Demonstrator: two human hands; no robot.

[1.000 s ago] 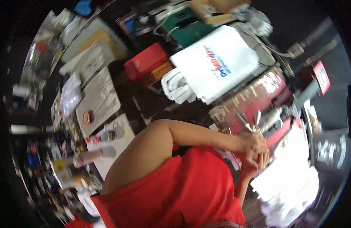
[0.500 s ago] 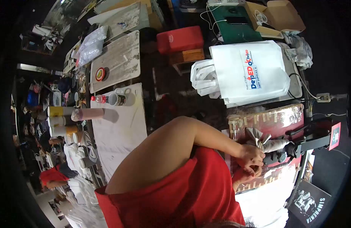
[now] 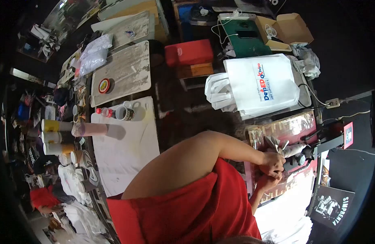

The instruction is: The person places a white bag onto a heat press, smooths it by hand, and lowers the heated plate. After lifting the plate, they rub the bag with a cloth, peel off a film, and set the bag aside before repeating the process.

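My left hand [image 3: 272, 162] has its fingers curled inward at the near end of a black metal device with a round knob [image 3: 301, 159]. Just below it, my right hand [image 3: 269, 182] meets it, fingertips closed together. Whatever the fingers pinch is too small or hidden to name. Beside the left hand, a bunched greyish cloth strip [image 3: 274, 143] is tied around a pale wrapped cylinder [image 3: 294, 150] on the device. Under both hands lies a red board [image 3: 258, 156] edged with tape pieces.
White printed bags [image 3: 246, 87] lie stacked above the board. Bright white fabric [image 3: 291, 215] is below, beside a black notebook [image 3: 331, 206]. Behind my arm, a white-topped table [image 3: 126, 162] carries a mug [image 3: 123, 113], a bottle [image 3: 107, 112] and a pink tumbler [image 3: 92, 129]. Another person in red [image 3: 45, 198] is far off.
The camera view has shifted, so the surroundings sit a little differently. My right hand shows more clearly below the left one. Both hands stay together beside the device.
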